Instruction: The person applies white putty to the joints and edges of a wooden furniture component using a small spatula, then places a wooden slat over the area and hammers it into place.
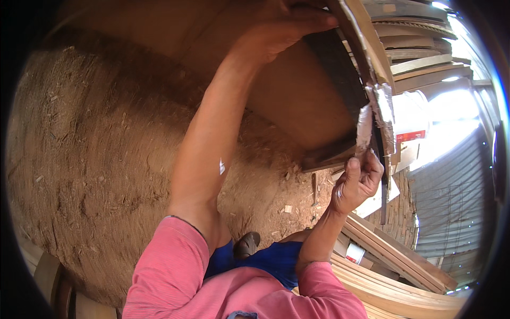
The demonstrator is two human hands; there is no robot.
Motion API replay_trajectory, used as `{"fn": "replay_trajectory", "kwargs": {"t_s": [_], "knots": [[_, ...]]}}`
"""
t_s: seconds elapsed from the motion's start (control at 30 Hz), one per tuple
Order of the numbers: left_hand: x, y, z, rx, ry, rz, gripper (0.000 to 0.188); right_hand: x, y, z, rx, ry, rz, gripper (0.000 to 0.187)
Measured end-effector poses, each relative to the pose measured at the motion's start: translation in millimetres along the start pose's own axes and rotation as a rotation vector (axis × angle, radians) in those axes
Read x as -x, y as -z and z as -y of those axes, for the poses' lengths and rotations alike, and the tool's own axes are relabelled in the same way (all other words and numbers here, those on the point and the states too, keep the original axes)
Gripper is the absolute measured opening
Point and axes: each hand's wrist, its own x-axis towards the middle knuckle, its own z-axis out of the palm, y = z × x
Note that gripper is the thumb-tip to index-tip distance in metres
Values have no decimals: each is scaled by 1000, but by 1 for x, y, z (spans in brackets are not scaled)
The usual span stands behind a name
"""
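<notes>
A large brown wooden panel (297,101) with a dark wooden frame edge (355,37) stands in front of me. My left hand (276,32) reaches up to the top of it, its fingers closed at the frame edge and partly lost in shadow. My right hand (360,181) pinches the lower end of a thin flat spreader (364,127), coated in whitish paste, between thumb and fingers. The spreader is held upright close beside the frame edge. A thick smear of the same shiny paste (383,111) coats that edge.
Curved wooden pieces (419,53) are stacked at the upper right, with a white bucket (409,114) below. Long boards (393,287) and a small white container (354,253) lie at the lower right. Sawdust and wood scraps cover the floor (95,175). Corrugated sheeting (446,196) stands at the right.
</notes>
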Motion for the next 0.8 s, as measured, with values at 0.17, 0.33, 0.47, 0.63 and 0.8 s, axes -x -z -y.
{"fn": "replay_trajectory", "kwargs": {"t_s": [0.17, 0.33, 0.47, 0.63, 0.8], "knots": [[-1, 0, 4, -11, -23, -1, 43, -12, -46, 23, 42, -65, -16, 38], [-1, 7, 1, -210, -45, -67, 40, -4, -25, 5, 227, 96, 95, 36], [-5, 6, -5, -275, -50, -95, 39, -11, 10, 3, -48, -22, 26, 35], [0, -4, -4, -253, -38, -175, 41, -10, 57, 12, -165, -213, 98, 39], [-5, 7, 2, -220, -104, -125, 43, -18, 79, 45, -283, -212, 189, 33]]}}
